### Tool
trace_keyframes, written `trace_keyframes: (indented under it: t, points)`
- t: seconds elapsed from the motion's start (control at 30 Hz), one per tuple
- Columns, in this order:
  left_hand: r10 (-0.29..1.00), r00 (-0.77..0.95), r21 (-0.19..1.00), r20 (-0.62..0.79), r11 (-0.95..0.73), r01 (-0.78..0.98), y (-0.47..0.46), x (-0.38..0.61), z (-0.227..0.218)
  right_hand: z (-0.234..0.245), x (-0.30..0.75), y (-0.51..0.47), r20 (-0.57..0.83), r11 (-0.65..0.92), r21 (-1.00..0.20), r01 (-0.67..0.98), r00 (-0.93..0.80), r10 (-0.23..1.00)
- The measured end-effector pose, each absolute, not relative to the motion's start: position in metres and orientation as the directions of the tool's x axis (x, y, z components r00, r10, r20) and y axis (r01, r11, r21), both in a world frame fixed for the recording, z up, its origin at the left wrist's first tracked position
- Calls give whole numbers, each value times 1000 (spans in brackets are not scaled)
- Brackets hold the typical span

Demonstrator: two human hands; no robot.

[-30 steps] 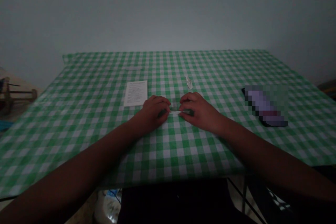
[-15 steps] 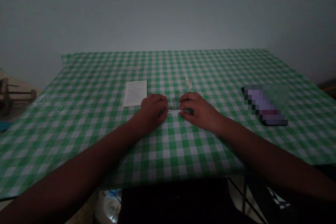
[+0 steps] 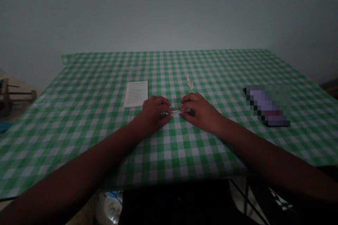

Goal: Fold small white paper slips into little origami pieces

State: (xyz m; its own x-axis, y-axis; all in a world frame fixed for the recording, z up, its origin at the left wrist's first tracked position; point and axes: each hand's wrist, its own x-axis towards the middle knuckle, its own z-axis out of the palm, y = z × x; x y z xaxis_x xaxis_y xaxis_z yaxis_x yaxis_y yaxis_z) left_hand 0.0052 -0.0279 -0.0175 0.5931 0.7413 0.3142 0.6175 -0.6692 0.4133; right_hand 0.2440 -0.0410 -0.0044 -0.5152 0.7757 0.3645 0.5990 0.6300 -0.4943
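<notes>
Together, left hand [image 3: 152, 113] and right hand [image 3: 202, 113] pinch a thin, white, paper-like strip [image 3: 176, 113] (its middle showing between them)

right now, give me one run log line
left hand: pinches thin white strip | right hand: pinches same strip | beyond hands: white scrap | left side: printed sheet | right side: pixelated phone

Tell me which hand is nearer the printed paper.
Left: the left hand is by the near right corner of the printed paper; the right hand is farther right.
</notes>
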Motion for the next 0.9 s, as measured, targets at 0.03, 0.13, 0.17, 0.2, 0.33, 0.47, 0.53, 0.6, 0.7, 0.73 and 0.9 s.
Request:
trace_keyframes:
  t: [0.03,0.13,0.17,0.2,0.33,0.47,0.53,0.6,0.7,0.73,0.9]
  points:
    - [744,593,419,309,-666,617,-27,5,-19,-4,244,-41,362,629,-496,599,-516,776]
    - [748,599,421,286,-660,622,-26,6,-20,-3,243,-41,359,630,-494,598,-520,775]
    - [749,603,418,276,-658,626,-26,6,-20,-4,243,-41,362,633,-491,598,-521,773]
    - [750,605,415,267,-656,631,-26,7,-20,-4,243,-41,367,638,-487,596,-523,769]
    - [762,596,393,251,-643,657,-27,7,-18,-6,244,-41,394,651,-482,586,-519,758]
    - [768,576,394,281,-640,660,-28,7,-20,-8,244,-41,383,626,-502,597,-495,780]
    - [768,572,408,287,-638,653,-28,7,-20,-8,243,-41,381,621,-513,593,-491,784]
    - [773,568,412,283,-633,656,-28,7,-19,-8,243,-41,387,627,-515,585,-495,778]
    - [781,558,398,280,-623,673,-26,6,-15,-6,246,-39,382,639,-495,589,-513,769]
    - [783,554,393,282,-621,678,-25,6,-14,-4,248,-38,367,636,-489,597,-521,771]
    - [787,555,358,267,-616,702,-21,-1,-10,5,257,-32,269,603,-493,627,-550,791]
